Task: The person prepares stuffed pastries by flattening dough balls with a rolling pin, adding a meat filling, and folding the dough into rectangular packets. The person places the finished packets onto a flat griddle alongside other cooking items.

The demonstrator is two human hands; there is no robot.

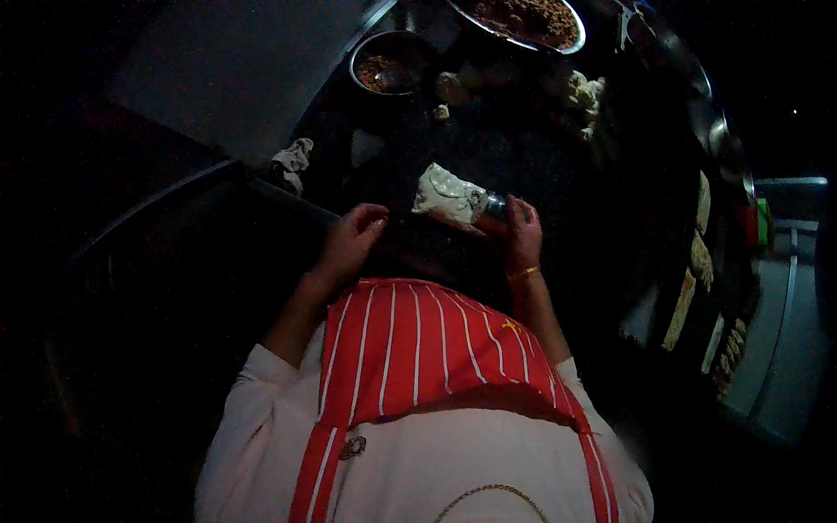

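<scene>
My right hand point(523, 229) grips a short, dark, shiny object point(497, 205), whose kind I cannot make out. Against its left end lies a pale, glossy piece, apparently dough point(451, 195), over the dark work surface point(418, 144). A reddish-brown strip shows under the lower edge of the pale piece; what it is stays unclear. Left of the pale piece, my left hand point(353, 235) hovers near the front edge with loosely curled fingers and nothing visible in them.
A metal bowl point(358, 80) with crumbly filling and a larger pan point(579, 39) of brown filling stand at the back. Pale lumps point(585, 95) lie back right. A crumpled cloth point(294, 157) lies left. Long pale pieces point(700, 255) sit far right. Much is dark.
</scene>
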